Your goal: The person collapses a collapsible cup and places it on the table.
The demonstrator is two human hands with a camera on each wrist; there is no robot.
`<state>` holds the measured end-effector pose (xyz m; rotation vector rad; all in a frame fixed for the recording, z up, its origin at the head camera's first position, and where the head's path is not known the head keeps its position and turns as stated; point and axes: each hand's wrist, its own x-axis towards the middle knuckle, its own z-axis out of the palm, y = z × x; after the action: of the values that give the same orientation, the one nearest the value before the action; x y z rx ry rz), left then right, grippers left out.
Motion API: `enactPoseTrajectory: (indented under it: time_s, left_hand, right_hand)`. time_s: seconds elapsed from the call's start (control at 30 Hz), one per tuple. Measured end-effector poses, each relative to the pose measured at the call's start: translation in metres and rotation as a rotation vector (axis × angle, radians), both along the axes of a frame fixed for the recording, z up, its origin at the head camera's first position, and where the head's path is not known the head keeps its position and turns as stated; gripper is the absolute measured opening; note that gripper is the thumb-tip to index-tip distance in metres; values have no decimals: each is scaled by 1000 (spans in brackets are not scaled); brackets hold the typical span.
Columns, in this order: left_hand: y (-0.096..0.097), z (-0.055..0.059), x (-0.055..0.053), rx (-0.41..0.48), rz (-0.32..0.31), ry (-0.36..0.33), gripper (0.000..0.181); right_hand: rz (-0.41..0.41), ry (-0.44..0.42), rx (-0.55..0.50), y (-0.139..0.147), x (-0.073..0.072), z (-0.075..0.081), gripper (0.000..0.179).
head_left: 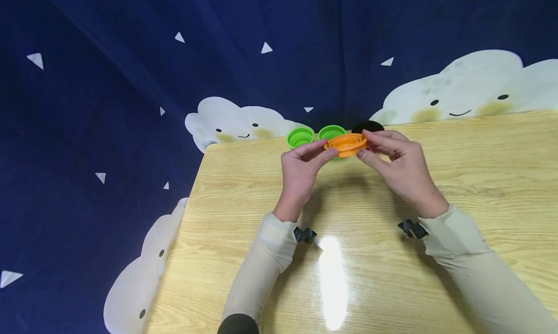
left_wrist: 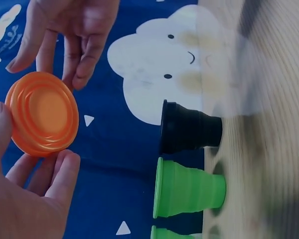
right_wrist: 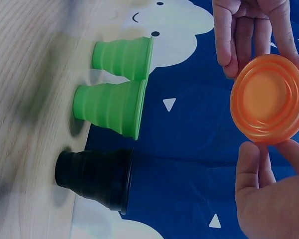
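Observation:
A collapsible cup (head_left: 347,144), orange and folded into a flat ringed disc, is held up above the table between both hands. My left hand (head_left: 301,172) pinches its left edge, thumb in front and fingers behind. At the opposite edge my right hand (head_left: 403,167) grips the rim between thumb and fingers. In the left wrist view the orange cup's round face (left_wrist: 47,113) shows its nested rings. Just beyond the hands stand two green collapsible cups (right_wrist: 109,108) and a black collapsible cup (right_wrist: 92,177), extended and upright in a row; in the head view the hands and orange cup partly cover them.
The light wooden table (head_left: 226,232) has its left edge at the left of the head view. A dark blue cloth (head_left: 244,14) with white triangles and smiling clouds hangs along the back and left sides, close behind the row of cups.

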<state>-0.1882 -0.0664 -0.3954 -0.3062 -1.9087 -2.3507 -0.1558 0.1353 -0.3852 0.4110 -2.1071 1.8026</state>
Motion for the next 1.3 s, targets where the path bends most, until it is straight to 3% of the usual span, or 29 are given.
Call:
enactPoseTrajectory:
  time_s: [0.2,0.43,0.7,0.87,1.07,1.3]
  left_hand:
    - [-3,3,4,-36,-41,54,38]
    - [-4,6,4,-29,-68,26,46]
    - [-2,7,4,-157,-22,80,50]
    - [-2,7,5,-262,7,127,50]
    - [-2,4,4,-314,34,133,51]
    - [-6,1,6,-361,56,164,51]
  right_hand:
    - [-36,-45,69,3,2,1,47]
    - [-30,-55,69,5,0,0,52]
    - [-23,-92,85,4,-2,-1,61]
    - [-58,-56,123,-2,-2,-6,59]
    - [-92,-18,166,-8,-2,-9,59]
    - [-80,-35,189,-13,-2,-12,60]
